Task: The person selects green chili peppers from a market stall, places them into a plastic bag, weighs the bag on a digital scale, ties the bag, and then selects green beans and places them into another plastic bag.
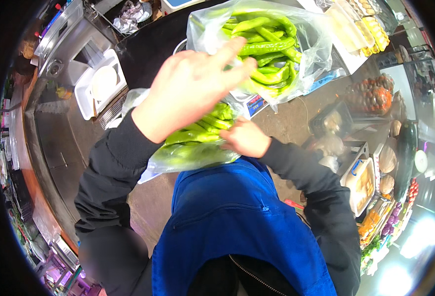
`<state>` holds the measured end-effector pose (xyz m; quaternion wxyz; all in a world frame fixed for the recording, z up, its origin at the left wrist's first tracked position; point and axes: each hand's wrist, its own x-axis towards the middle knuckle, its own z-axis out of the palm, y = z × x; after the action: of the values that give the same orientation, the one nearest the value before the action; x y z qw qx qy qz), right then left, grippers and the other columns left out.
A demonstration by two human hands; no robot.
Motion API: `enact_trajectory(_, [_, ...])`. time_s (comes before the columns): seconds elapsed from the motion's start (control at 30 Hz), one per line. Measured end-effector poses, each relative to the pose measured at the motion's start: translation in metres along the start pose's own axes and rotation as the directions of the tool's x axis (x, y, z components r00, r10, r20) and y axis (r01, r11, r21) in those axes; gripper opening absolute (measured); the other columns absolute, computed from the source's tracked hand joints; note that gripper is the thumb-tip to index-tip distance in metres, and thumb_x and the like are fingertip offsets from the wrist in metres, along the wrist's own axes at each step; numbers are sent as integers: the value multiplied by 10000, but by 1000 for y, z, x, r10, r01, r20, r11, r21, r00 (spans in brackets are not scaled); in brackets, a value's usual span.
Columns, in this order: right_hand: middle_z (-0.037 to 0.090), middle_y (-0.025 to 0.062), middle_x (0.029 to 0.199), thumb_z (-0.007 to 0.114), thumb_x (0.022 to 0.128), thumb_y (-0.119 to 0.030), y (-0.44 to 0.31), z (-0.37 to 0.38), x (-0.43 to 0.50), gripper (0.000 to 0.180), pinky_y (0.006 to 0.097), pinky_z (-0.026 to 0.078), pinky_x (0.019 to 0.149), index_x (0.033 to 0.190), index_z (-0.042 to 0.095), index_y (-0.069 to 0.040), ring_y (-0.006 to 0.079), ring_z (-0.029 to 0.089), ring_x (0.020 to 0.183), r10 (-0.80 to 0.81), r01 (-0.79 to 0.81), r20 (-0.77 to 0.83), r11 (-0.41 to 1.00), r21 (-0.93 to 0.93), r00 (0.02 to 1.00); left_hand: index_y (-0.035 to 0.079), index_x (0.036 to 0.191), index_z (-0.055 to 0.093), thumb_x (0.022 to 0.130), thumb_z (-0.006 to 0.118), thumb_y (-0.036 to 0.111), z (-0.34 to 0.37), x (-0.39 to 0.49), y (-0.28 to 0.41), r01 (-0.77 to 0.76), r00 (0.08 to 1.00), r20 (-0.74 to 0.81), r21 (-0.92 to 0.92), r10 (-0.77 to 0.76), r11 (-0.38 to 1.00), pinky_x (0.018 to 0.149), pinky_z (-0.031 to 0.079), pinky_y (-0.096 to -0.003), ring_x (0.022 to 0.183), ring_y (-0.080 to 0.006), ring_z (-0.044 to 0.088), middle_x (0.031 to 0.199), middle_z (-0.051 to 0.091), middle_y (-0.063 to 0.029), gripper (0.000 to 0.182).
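Note:
Long green chili peppers (pixel 265 48) fill an open clear plastic bag (pixel 315 48), which rests on a digital scale (pixel 255 104). Over the left rim of that bag is my left hand (pixel 199 81), fingers spread and blurred; whether its fingertips touch a pepper is unclear. Nearer my body, a second clear plastic bag (pixel 191 157) holds more green peppers (pixel 195 137), lined up lengthwise. My right hand (pixel 248 138) grips the right edge of this nearer bag with bent fingers. My left forearm hides part of the nearer bag.
At the left stand a steel sink (pixel 64 48) and a white tray (pixel 80 87) with a round white item. Bagged orange produce (pixel 374 100), a black plastic basket (pixel 330 120) and a tub of pale food (pixel 363 187) are to the right. Yellow packs (pixel 376 35) lie at the upper right.

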<state>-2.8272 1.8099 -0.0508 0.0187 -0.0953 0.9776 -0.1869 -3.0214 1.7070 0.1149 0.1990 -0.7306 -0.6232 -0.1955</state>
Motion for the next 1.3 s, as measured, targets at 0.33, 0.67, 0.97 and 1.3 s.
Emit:
enact_trajectory(0.33, [555,89,773,676,866,-310,-48,-77,-90,225,431,451,728,831,617,-95,316,585,792,52,-93,332,990,108,942,45,873,708,707,717,194,13,-189,69,481,729,632,-197,-265,854,784,496,-421,855,-316,640,916,646,-142,223])
enact_trajectory(0.67, [596,172,864,605,875,-115,-60,-34,44,147,452,492,652,968,622,-4,370,595,741,-192,138,125,927,349,973,93,1082,723,796,712,289,-59,-211,83,375,527,730,260,-435,890,1042,430,-457,1197,-409,563,1376,532,-253,347])
enact_trajectory(0.97, [627,123,790,725,784,-330,-90,125,97,441,404,532,616,1060,596,-13,305,635,789,-27,37,61,986,-163,998,258,1510,413,890,669,217,-72,-191,28,760,512,232,327,-827,562,793,565,-401,1040,-379,649,1485,384,-318,672])
enact_trajectory(1.3, [618,267,1132,720,867,-367,-20,26,120,599,480,487,902,1252,536,54,435,612,1030,176,-163,-53,969,188,983,211,1495,445,796,677,-17,-57,-165,13,642,764,-41,156,-645,751,967,484,-424,1252,-428,496,1556,309,-276,771])
